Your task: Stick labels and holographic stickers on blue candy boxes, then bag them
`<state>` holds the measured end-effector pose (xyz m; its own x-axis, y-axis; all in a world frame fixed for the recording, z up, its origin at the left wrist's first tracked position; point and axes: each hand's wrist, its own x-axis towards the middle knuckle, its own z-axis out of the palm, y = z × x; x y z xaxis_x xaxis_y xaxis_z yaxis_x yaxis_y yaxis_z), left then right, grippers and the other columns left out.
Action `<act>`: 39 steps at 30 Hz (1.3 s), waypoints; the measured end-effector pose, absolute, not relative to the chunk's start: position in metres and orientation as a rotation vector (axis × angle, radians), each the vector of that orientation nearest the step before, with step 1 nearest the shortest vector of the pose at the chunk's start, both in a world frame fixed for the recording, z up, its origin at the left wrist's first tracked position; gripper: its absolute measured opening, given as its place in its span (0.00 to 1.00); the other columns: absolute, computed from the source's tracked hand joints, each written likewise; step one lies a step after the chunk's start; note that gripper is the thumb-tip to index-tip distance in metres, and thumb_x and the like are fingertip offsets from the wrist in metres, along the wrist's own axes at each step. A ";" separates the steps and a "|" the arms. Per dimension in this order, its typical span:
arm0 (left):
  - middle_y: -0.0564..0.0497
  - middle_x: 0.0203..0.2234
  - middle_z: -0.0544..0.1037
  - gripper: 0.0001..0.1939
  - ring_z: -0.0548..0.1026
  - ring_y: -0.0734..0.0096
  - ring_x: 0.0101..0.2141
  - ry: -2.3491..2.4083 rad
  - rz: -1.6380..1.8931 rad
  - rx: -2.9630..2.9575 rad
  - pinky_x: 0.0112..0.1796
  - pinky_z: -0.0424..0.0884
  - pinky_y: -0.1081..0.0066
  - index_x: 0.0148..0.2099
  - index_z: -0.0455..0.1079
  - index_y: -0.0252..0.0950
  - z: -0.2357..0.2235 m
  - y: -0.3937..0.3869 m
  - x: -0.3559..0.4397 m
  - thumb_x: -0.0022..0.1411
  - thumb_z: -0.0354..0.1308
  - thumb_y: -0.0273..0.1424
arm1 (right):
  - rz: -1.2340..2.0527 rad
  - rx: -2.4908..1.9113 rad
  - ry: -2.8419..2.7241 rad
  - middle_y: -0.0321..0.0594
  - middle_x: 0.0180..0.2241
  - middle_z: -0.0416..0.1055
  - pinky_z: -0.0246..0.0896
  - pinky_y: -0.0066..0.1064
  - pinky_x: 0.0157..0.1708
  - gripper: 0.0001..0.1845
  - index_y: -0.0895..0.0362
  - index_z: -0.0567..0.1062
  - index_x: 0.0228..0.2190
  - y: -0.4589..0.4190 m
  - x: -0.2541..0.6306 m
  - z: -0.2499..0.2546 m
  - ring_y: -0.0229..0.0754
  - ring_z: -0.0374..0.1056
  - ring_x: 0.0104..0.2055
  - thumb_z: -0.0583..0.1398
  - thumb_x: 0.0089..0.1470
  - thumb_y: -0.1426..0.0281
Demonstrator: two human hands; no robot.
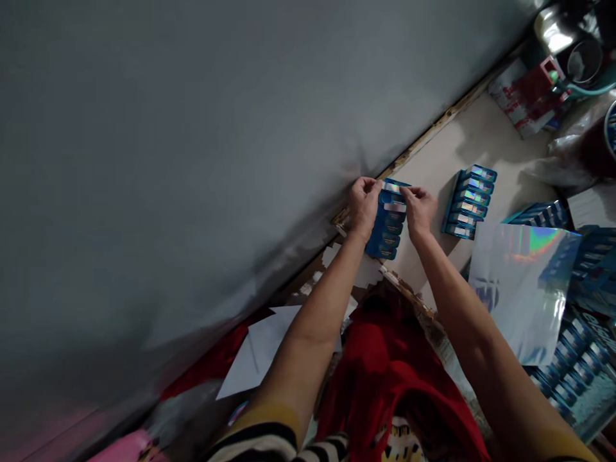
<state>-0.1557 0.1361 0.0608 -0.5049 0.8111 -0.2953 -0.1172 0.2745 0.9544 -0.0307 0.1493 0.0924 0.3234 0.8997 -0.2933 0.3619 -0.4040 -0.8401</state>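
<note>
A row of small blue boxes lies on the pale tabletop near the wall. My left hand is closed in a pinch at the left end of a shiny rainbow sticker strip on the farthest box. At the strip's right end, my right hand pinches too, fingertips pressed together. One box nearer to me carries a second pale strip; the nearer boxes show bare blue tops. To the right stands another row of blue boxes, with shiny strips across their ends.
A glossy sticker sheet lies over more blue boxes at right. Plastic bags and a red-and-white carton stand farther back. The grey wall borders the table's left; white papers lie below.
</note>
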 end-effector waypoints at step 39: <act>0.52 0.31 0.78 0.09 0.79 0.69 0.36 1.633 1.183 0.624 0.41 0.75 0.71 0.37 0.70 0.39 0.047 0.115 -0.111 0.66 0.68 0.33 | 1.060 -1.977 -1.045 0.40 0.29 0.81 0.65 0.32 0.34 0.19 0.58 0.85 0.30 0.120 0.025 0.088 0.43 0.73 0.31 0.68 0.47 0.53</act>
<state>-0.1106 0.1146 0.0470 -0.3818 0.8270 -0.4126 -0.1338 0.3923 0.9101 0.0251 0.1195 0.0881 0.3538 0.8673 -0.3501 0.3373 -0.4675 -0.8171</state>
